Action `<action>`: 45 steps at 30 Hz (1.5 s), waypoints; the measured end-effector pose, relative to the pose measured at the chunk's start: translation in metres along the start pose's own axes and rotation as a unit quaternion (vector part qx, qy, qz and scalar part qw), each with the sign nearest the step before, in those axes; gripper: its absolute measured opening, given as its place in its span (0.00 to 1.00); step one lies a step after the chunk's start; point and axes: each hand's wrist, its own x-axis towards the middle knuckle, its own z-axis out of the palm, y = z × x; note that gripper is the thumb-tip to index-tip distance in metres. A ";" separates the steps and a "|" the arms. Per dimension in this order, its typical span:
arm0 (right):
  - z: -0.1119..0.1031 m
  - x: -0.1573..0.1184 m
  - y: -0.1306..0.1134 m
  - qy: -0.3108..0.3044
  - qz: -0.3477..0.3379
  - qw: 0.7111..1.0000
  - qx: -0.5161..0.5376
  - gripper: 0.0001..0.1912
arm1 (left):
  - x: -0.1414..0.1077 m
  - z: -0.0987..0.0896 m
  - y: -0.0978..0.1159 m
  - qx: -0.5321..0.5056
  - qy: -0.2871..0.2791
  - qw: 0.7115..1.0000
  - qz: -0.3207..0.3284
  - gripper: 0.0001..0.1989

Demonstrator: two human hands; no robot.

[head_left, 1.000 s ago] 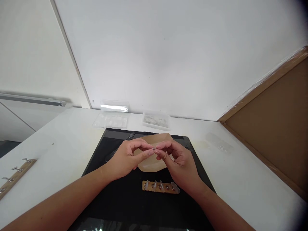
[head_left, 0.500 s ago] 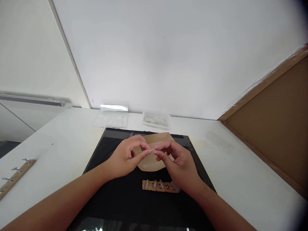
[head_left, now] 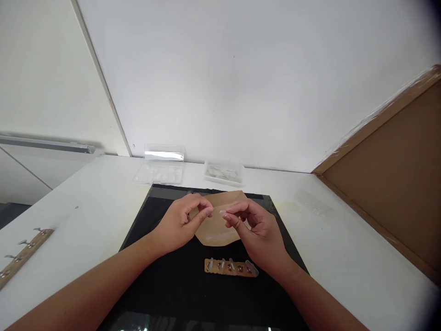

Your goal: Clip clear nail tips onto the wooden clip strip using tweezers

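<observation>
My right hand (head_left: pixel 259 229) pinches a small, clear piece that looks like a false nail tip (head_left: pixel 222 212) between thumb and forefinger. A short gap to the left, my left hand (head_left: pixel 184 219) has its thumb and forefinger pressed together; whether anything is between them is hidden. Both hands hover over a tan paper tray (head_left: pixel 215 234), which they partly cover. Below them on the black mat (head_left: pixel 193 294) lies a wooden strip (head_left: pixel 225 272) with a row of metal studs, several bearing translucent nail tips.
Against the back wall stand an open clear compartment case (head_left: pixel 160 174) and a translucent box (head_left: pixel 223 172) of clear pieces. A second wooden strip (head_left: pixel 25 253) with metal stands lies at the left. A clear plastic sheet (head_left: pixel 315 204) lies at the right.
My hands, which met at the small clear piece, have come apart. My left hand has drawn back slightly left, while the piece stays in my right fingertips.
</observation>
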 end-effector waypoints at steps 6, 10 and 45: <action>0.000 0.000 0.000 -0.003 -0.047 0.997 -0.064 0.07 | -0.001 0.002 0.005 -0.010 -0.017 1.000 0.011 0.16; -0.001 0.001 0.003 -0.002 -0.069 0.993 -0.097 0.07 | 0.000 0.003 0.004 -0.013 0.001 1.000 0.001 0.12; -0.003 -0.001 0.011 0.038 -0.159 0.980 -0.113 0.08 | -0.006 0.013 0.012 -0.361 0.014 0.915 -0.180 0.20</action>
